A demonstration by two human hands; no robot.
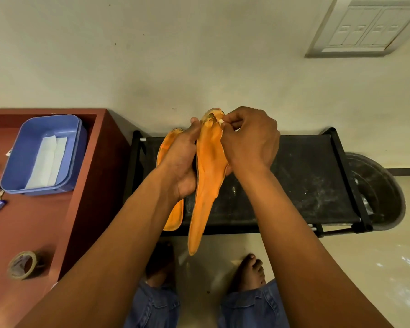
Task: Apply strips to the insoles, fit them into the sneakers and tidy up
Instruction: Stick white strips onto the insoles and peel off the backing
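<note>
The left hand (184, 159) grips a soft, curled orange insole (207, 181) above the black rack (305, 176), half hiding a second insole (173, 216) lying there. The right hand (249, 138) pinches a small pale strip (220, 121), barely discernible, at its worn tip.

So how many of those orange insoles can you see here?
2. One orange insole is gripped upright by the left hand, while the right hand pinches at its top end. The second insole lies on the black rack, partly hidden behind the left hand.
</note>
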